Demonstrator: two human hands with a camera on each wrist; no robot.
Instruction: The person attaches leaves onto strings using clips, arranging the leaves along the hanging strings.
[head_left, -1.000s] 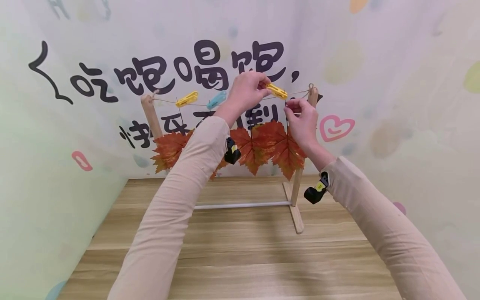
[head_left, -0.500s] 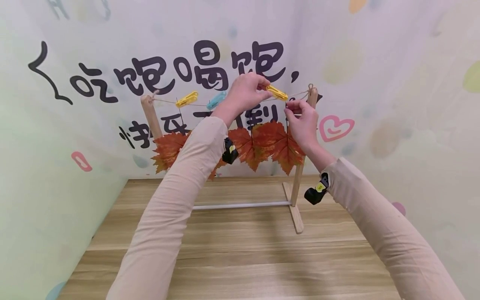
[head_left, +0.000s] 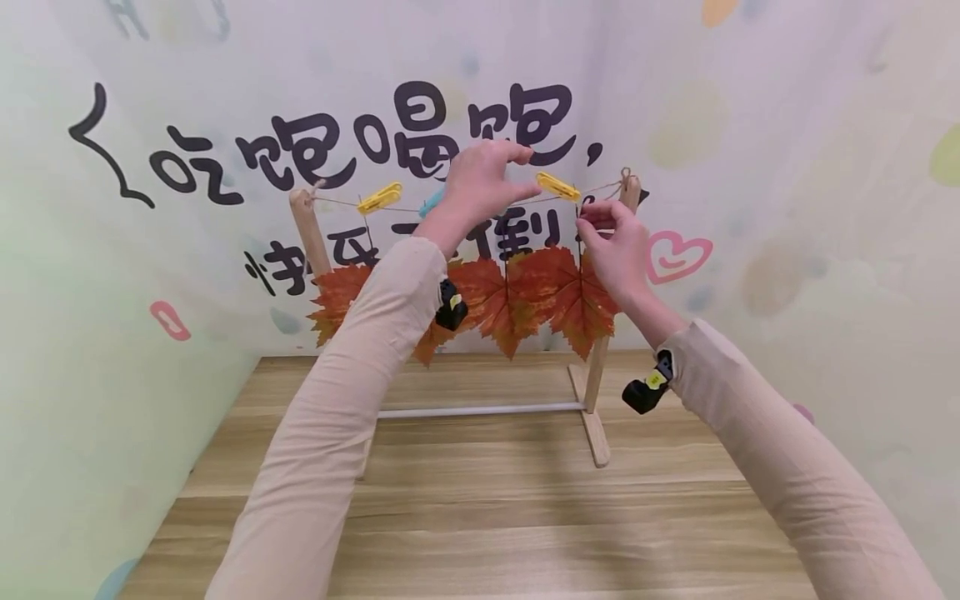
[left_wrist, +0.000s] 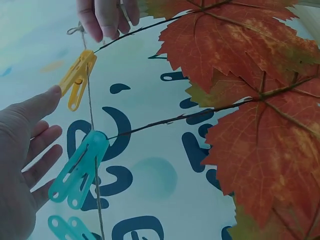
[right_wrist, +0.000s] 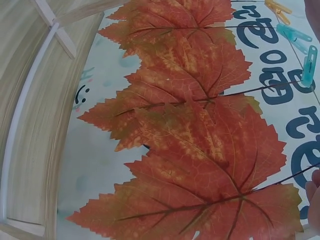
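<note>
On the string of a wooden stand, a yellow clothespin (head_left: 558, 187) clips the stem of an orange-red maple leaf (head_left: 581, 300) at the right end. My left hand (head_left: 483, 185) has its fingers spread beside that clothespin. In the left wrist view its thumb lies at the clothespin's handle tip, and the other fingers are apart from it. Just below the clothespin, my right hand (head_left: 621, 250) pinches the leaf's stem (left_wrist: 135, 33) between thumb and fingertips. A teal clothespin (left_wrist: 82, 167) clips the neighbouring leaf's stem (left_wrist: 165, 120).
Another yellow clothespin (head_left: 380, 198) hangs at the string's left end. The stand's right post (head_left: 597, 375) and white crossbar (head_left: 480, 411) rise from a wood-grain table (head_left: 480, 517). Behind is a printed wall cloth (head_left: 300, 67). My left forearm hides part of the leaf row.
My left hand's fingers have spread and come away from the yellow clothespin, which stays on the string. The right hand keeps its place at the stem. The whole view has shifted slightly.
</note>
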